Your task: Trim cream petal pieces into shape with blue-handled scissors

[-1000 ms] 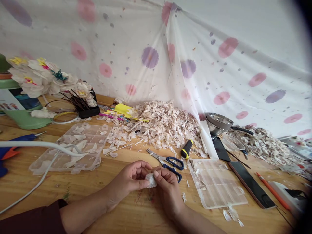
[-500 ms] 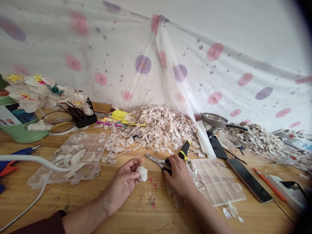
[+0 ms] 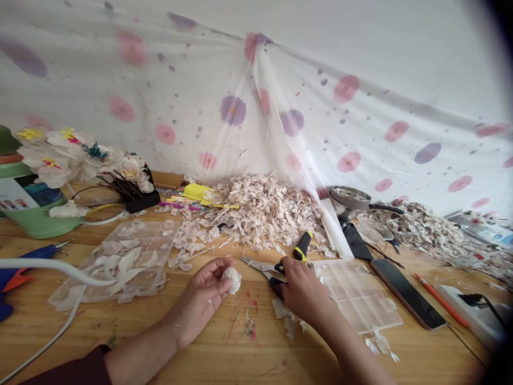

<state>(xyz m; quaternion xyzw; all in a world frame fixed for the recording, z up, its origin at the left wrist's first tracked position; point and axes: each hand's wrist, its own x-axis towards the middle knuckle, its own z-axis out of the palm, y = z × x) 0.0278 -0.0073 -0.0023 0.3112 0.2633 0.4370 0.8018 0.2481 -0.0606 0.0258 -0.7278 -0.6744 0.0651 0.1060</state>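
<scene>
A small white rounded piece of petal-like material (image 3: 231, 280) is pinched between the thumb and fingers of my left hand (image 3: 206, 294), above the wooden table. My right hand (image 3: 302, 286) is bent over a pair of scissors (image 3: 262, 266), its curled fingers at the black handles. The blades lie slightly apart and point to the left. Just behind that hand is a black-and-yellow tool handle (image 3: 303, 246). Thin pale flakes (image 3: 289, 323) lie on the table under my right wrist.
A large heap of pale flakes (image 3: 268, 208) stands at the back. Clear compartment boxes flank my hands, one left (image 3: 138, 243), one right (image 3: 360, 299). Further right are a phone (image 3: 409, 294), an orange pen (image 3: 441, 299) and a power strip (image 3: 467, 310). A white cable (image 3: 52, 264) crosses the left side.
My right hand has shifted slightly to the right, and its fingers have curled in more at the scissors. The scissors have moved a little. My left hand still holds the white piece.
</scene>
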